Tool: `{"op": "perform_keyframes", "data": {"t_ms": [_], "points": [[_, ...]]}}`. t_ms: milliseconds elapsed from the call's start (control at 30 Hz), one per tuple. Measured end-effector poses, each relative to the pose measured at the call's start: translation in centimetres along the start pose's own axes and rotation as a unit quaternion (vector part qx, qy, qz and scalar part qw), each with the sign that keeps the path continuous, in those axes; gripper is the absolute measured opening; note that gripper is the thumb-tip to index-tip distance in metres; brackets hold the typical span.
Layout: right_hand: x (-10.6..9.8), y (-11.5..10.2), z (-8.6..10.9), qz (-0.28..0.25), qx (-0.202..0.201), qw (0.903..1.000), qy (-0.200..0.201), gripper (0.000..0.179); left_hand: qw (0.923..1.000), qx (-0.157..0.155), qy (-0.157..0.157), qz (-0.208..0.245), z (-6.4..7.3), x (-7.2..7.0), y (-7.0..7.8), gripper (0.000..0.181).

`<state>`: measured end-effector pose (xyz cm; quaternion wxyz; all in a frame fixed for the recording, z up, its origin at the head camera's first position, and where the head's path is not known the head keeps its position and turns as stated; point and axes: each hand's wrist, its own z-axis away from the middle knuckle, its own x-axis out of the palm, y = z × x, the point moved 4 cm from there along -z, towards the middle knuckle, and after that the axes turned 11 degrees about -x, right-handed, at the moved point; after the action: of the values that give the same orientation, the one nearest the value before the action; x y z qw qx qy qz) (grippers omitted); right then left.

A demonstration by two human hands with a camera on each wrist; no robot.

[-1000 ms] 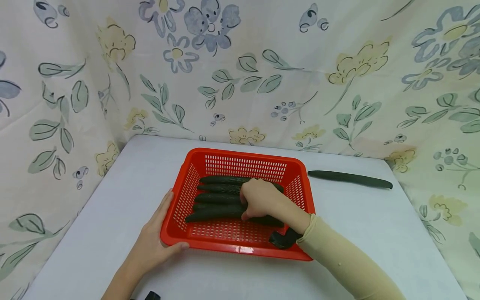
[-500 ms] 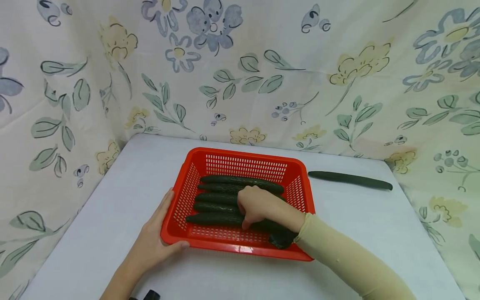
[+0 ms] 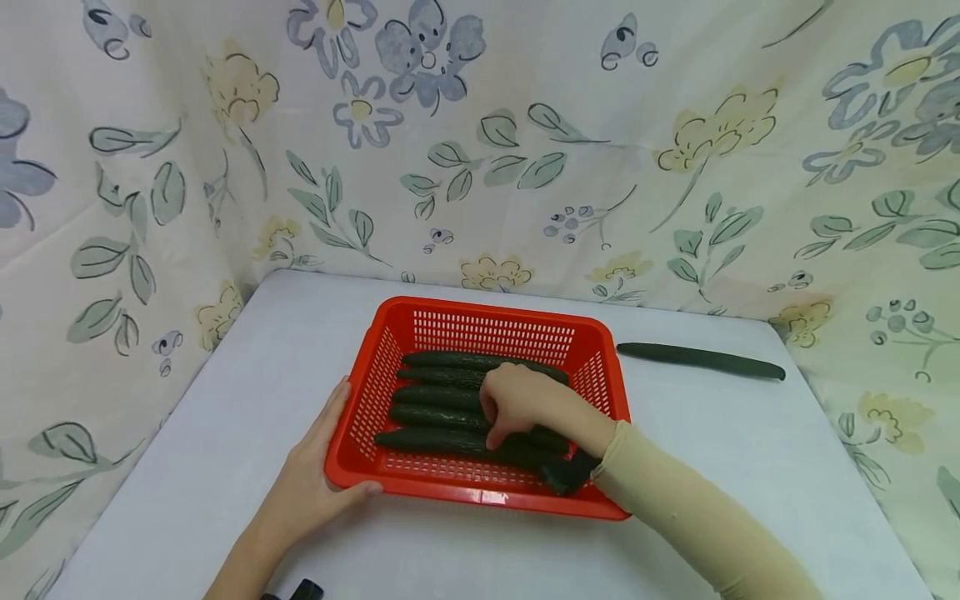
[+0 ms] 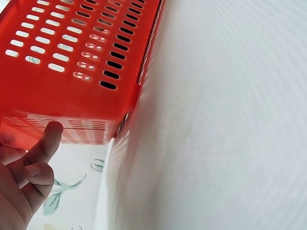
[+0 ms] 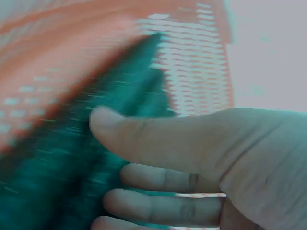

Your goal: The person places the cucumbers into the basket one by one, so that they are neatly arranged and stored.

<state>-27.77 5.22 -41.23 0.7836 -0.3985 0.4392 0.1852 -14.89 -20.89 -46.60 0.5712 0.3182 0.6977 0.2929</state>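
Note:
A red perforated basket [image 3: 480, 497] stands on the table with several dark green cucumbers [image 3: 431, 440] lying side by side in it. My left hand [image 3: 315, 479] rests at the basket's front left corner, fingers along the outer left side and thumb by the front rim. In the left wrist view its fingertips [image 4: 53, 129] are right at the red wall. My right hand [image 3: 521, 400] reaches into the basket over the cucumbers, thumb low toward the front one. The right wrist view is blurred; the thumb [image 5: 108, 122] overlaps the cucumbers there, apart from the fingers.
Another cucumber [image 3: 701, 358] lies on the white table [image 3: 712, 450] to the right of the basket. A floral curtain [image 3: 480, 167] hangs behind and along the sides. A black object [image 3: 566, 475] shows under my right wrist.
The front cucumber was tilted and now lies straighter beside the others. My right hand has shifted slightly over the cucumbers, while the left hand has stayed at the basket's corner.

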Motion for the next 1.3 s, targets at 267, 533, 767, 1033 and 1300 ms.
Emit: {"op": "perform_keyframes", "data": {"t_ms": [267,533,767,1033,1300], "points": [[-4.6,1.9,3.3,-0.119,-0.007,0.9840,0.132,0.019,1.0000,-0.005,-0.002,-0.002,0.1,-0.1,0.4,0.129],[-7.0,5.6,8.5,-0.104,-0.003,0.9585,0.265,0.021,1.0000,-0.003,0.004,-0.008,0.2,0.0,0.4,0.130],[-6.6,10.5,13.3,-0.111,0.051,0.9163,0.381,0.030,0.9999,-0.004,0.009,-0.004,0.1,0.1,0.3,0.129],[-5.4,15.0,17.6,-0.090,0.091,0.8737,0.469,0.035,0.9999,-0.008,0.009,0.009,0.1,0.3,0.2,0.129],[-4.7,19.0,21.1,-0.130,0.136,0.8230,0.536,0.035,0.9997,0.008,0.011,0.022,0.2,0.2,0.2,0.133]]}}
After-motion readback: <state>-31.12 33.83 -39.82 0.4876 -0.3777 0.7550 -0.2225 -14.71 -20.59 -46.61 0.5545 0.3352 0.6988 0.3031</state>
